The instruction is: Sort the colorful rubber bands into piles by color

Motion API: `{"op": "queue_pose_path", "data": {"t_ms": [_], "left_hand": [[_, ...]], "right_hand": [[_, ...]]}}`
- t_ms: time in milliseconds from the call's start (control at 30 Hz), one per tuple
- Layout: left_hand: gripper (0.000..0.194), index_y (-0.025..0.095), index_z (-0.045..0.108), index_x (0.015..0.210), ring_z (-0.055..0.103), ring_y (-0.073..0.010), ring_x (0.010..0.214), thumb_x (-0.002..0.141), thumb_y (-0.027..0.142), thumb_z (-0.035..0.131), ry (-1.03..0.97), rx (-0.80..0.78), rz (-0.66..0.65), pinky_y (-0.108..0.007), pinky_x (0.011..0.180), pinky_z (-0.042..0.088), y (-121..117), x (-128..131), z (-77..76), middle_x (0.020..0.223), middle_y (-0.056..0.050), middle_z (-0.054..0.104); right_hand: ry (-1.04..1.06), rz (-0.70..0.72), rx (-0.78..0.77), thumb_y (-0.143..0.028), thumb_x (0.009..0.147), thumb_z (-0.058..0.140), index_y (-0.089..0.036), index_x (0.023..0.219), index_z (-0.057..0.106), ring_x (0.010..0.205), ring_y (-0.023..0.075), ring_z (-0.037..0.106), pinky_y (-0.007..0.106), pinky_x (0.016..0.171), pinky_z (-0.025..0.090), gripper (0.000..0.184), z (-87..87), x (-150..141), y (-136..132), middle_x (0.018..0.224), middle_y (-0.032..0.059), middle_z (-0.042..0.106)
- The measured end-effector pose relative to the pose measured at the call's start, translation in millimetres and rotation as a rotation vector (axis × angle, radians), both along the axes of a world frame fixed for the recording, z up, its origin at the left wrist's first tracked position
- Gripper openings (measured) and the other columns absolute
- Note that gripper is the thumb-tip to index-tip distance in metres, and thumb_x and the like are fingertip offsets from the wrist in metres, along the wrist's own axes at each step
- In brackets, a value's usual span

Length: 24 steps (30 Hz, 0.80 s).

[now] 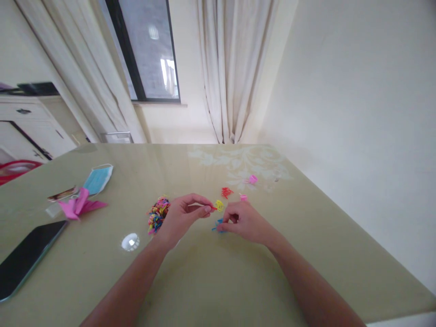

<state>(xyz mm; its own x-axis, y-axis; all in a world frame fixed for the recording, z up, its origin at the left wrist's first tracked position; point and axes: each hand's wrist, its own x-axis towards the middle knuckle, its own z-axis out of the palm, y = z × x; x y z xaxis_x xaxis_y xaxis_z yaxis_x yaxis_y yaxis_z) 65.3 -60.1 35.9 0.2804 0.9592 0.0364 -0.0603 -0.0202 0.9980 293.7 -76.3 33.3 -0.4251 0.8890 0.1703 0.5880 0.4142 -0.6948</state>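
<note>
My left hand [185, 213] is closed in a pinch on a small red rubber band [214, 208], which pokes out past the fingertips. Just under that wrist and fingers lies a mixed heap of coloured rubber bands [158, 214], partly covered by the hand. My right hand [240, 220] is closed too, its thumb and index fingertips on the little blue rubber bands [218, 225]. Between the hands sits a small yellow bunch [220, 205]. Beyond them are a red bunch [226, 193] and two pink bunches, one nearer [243, 197] and one farther [252, 179].
On the left of the table [190, 290] lie a dark phone [29, 254], a pink folded-paper crane [80, 205] and a blue face mask [98, 179]. A shiny round spot [130, 242] shows near my left forearm. A white wall [357, 113] borders the right side.
</note>
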Motion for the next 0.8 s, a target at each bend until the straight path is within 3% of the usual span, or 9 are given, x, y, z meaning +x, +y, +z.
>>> {"op": "queue_pose_path", "data": {"t_ms": [133, 333, 500, 600, 700, 800], "left_hand": [[0.03, 0.018, 0.078, 0.094, 0.077, -0.0202, 0.086, 0.074, 0.04, 0.086, 0.119, -0.01, 0.028, -0.031, 0.083, 0.062, 17.2, 16.1, -6.3, 0.093, -0.006, 0.083], [0.011, 0.017, 0.08, 0.09, 0.075, -0.018, 0.076, 0.082, 0.019, 0.073, 0.547, 0.171, 0.066, -0.029, 0.073, 0.06, 66.5, 64.6, -24.9, 0.089, -0.005, 0.082], [0.011, 0.019, 0.082, 0.089, 0.073, -0.021, 0.082, 0.084, 0.018, 0.072, 0.667, 0.273, 0.097, -0.035, 0.087, 0.057, 86.0, 84.0, -36.3, 0.093, -0.007, 0.082], [0.019, 0.02, 0.081, 0.102, 0.072, -0.0212, 0.085, 0.087, 0.022, 0.07, 0.74, 0.335, 0.113, -0.036, 0.093, 0.054, 84.3, 64.8, -33.8, 0.108, -0.009, 0.08], [0.027, 0.02, 0.079, 0.112, 0.071, -0.0258, 0.103, 0.092, 0.026, 0.064, 1.038, 0.48, 0.118, -0.038, 0.102, 0.051, 77.3, 19.6, -26.1, 0.115, -0.01, 0.078], [0.03, 0.02, 0.079, 0.115, 0.067, -0.0336, 0.117, 0.093, 0.032, 0.062, 1.355, 0.467, 0.177, -0.044, 0.104, 0.049, 66.9, -31.3, -21.7, 0.121, -0.014, 0.076]], "right_hand": [[-0.16, 0.131, 0.173, -0.032, 0.085, 0.086, -0.017, 0.07, 0.074, 0.061, 0.0109, 0.052, 0.026, 0.06, 0.032, 0.024, -8.4, -6.9, -3.2, 0.068, -0.0019, 0.065], [-0.371, 0.209, 0.28, -0.037, 0.091, 0.08, -0.019, 0.081, 0.078, 0.067, 0.0133, 0.058, 0.028, 0.059, 0.026, 0.021, -19.7, -18.0, -5.6, 0.077, 0.0, 0.071], [-0.41, 0.204, 0.315, -0.041, 0.095, 0.075, -0.019, 0.081, 0.076, 0.067, 0.0128, 0.056, 0.029, 0.056, 0.021, 0.026, -23.7, -18.0, -2.5, 0.079, 0.0002, 0.072], [-0.419, 0.189, 0.327, -0.044, 0.096, 0.074, -0.019, 0.08, 0.076, 0.066, 0.0127, 0.055, 0.03, 0.056, 0.019, 0.03, -24.6, -17.8, -1.2, 0.077, 0.0002, 0.07], [-0.405, 0.157, 0.331, -0.045, 0.096, 0.074, -0.019, 0.079, 0.076, 0.066, 0.013, 0.055, 0.03, 0.056, 0.019, 0.031, -24.9, -18.1, -0.5, 0.075, 0.0002, 0.069], [-0.386, 0.106, 0.342, -0.044, 0.096, 0.074, -0.018, 0.078, 0.075, 0.066, 0.0129, 0.054, 0.03, 0.057, 0.019, 0.031, -25.6, -18.0, -0.2, 0.074, 0.0005, 0.068]]}}
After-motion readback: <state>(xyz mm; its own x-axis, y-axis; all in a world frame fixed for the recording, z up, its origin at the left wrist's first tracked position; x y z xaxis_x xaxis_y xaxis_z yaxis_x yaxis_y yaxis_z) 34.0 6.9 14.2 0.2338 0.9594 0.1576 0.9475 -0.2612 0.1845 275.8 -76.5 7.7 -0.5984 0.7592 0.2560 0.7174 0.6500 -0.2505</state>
